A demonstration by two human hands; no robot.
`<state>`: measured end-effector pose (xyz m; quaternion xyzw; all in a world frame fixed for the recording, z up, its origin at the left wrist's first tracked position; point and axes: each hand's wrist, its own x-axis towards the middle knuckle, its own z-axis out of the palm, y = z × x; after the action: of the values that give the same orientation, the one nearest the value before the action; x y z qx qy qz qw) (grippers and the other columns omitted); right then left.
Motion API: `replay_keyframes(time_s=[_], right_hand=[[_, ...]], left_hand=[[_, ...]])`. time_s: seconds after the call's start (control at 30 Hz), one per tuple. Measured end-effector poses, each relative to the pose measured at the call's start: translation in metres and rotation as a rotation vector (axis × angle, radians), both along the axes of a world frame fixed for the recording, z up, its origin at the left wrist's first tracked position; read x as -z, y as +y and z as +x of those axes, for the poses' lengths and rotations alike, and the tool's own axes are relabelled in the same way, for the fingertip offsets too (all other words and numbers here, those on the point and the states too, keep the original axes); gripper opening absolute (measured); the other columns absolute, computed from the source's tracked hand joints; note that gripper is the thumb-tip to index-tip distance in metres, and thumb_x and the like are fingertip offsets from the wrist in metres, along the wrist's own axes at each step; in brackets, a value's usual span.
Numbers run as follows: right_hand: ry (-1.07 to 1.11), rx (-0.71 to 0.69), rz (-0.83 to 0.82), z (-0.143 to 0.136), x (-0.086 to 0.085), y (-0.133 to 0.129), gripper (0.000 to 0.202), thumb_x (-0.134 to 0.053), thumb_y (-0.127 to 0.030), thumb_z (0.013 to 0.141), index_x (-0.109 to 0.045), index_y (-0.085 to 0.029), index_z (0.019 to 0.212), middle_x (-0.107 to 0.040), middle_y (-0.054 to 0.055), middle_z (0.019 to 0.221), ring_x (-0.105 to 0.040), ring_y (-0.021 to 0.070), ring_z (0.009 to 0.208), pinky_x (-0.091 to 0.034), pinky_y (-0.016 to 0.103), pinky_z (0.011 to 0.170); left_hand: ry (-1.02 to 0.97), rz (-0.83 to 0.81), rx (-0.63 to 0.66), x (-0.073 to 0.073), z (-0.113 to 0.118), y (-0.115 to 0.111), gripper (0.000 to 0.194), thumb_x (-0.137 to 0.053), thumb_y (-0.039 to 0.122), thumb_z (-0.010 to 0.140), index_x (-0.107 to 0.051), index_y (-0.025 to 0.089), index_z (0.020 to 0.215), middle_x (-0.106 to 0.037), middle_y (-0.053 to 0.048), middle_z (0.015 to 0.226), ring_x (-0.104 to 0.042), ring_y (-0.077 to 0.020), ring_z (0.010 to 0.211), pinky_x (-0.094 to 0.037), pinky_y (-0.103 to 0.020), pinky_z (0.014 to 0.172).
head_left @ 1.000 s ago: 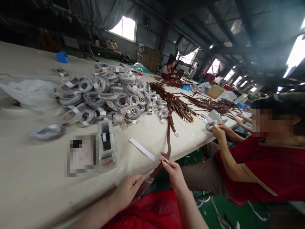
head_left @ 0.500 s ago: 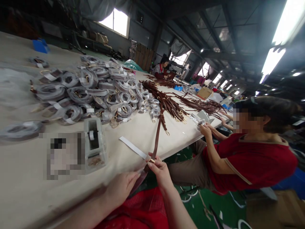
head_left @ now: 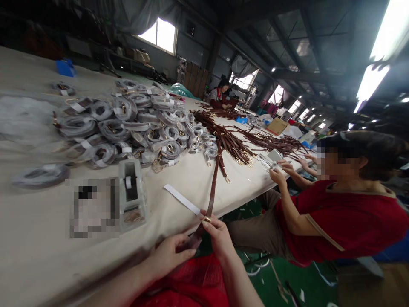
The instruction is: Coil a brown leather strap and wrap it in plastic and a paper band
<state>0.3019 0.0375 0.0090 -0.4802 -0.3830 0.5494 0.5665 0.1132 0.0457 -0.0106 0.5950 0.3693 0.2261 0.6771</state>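
Note:
My right hand pinches a brown strap at its gold buckle, just off the table's front edge. The strap runs from there up to the pile of brown straps. Lower and to the left, my left hand has its thumb and fingers around the strap's lower part, which looks wrapped in clear plastic. A white paper strip lies on the table beside my right hand, one end close to the fingers. The tape dispenser stands left of the strip.
Many coiled straps in clear wrap are heaped at the left on the pale table. A person in a red shirt sits at the right, hands over the table. Another person is at the far end. A blue holder stands far left.
The view has shifted slightly, so the table's things appear further right. My left hand has moved a little down and away from my right hand, its thumb now lower on the strap.

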Motion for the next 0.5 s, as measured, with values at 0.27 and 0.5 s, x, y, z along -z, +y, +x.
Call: replay_keyframes(time_s=[0.27,0.5], right_hand=[[0.042,0.023,-0.023,0.008,-0.009,0.002,0.033,-0.090,-0.043,0.063,-0.081,-0.020,0.086,-0.066,0.010,0.123,-0.054,0.0329,0.121,-0.038,0.044,0.109],[0.041,0.002,-0.055,0.005,-0.008,0.004,0.033,-0.091,-0.041,0.061,-0.081,-0.019,0.084,-0.065,0.010,0.123,-0.055,0.0329,0.117,-0.042,0.043,0.103]], left_hand=[[-0.033,-0.083,-0.052,0.004,0.002,0.002,0.041,-0.072,0.040,0.071,-0.065,0.010,0.099,-0.076,-0.010,0.099,-0.068,-0.0230,0.089,-0.047,-0.028,0.075],[-0.074,-0.073,-0.077,-0.016,0.007,0.004,0.050,-0.071,0.033,0.072,-0.062,0.012,0.116,-0.072,-0.013,0.119,-0.067,-0.0270,0.110,-0.048,-0.036,0.100]])
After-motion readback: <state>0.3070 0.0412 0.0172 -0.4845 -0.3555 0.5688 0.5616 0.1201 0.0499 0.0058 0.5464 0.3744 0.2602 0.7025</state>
